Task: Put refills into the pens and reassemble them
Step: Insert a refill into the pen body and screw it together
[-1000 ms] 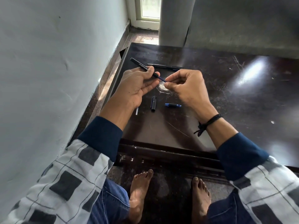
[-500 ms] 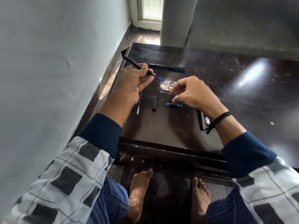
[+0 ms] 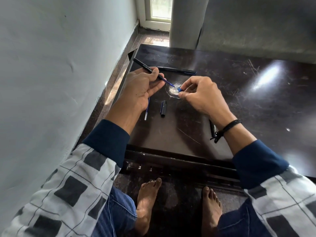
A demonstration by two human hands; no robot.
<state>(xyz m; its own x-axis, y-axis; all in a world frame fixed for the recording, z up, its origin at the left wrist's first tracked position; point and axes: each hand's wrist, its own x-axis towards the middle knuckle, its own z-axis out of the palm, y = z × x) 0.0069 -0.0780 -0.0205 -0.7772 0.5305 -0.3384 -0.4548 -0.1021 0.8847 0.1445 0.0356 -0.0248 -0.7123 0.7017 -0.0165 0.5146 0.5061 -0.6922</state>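
**Head view.** We see the left hand (image 3: pixel 142 86) curled round a black barrel (image 3: pixel 145 66), gripping it near its front end. A blue refill (image 3: pixel 168 82) projects from that end, past the left fingertips toward the right hand (image 3: pixel 201 94). The right thumb and forefinger pinch a small blue tip piece (image 3: pixel 179 89) just beside the refill's point; we cannot tell whether the two touch. The remaining right fingers are loosely bent. A second refill (image 3: pixel 147 110) lies on the table (image 3: pixel 239 108), partly under the left palm. A black cap (image 3: pixel 163 108) lies between the hands, nearer us than the fingertips. A whole pen (image 3: pixel 177 70) lies beyond the fingers. A second pen (image 3: pixel 212 128) shows beside the right wrist.
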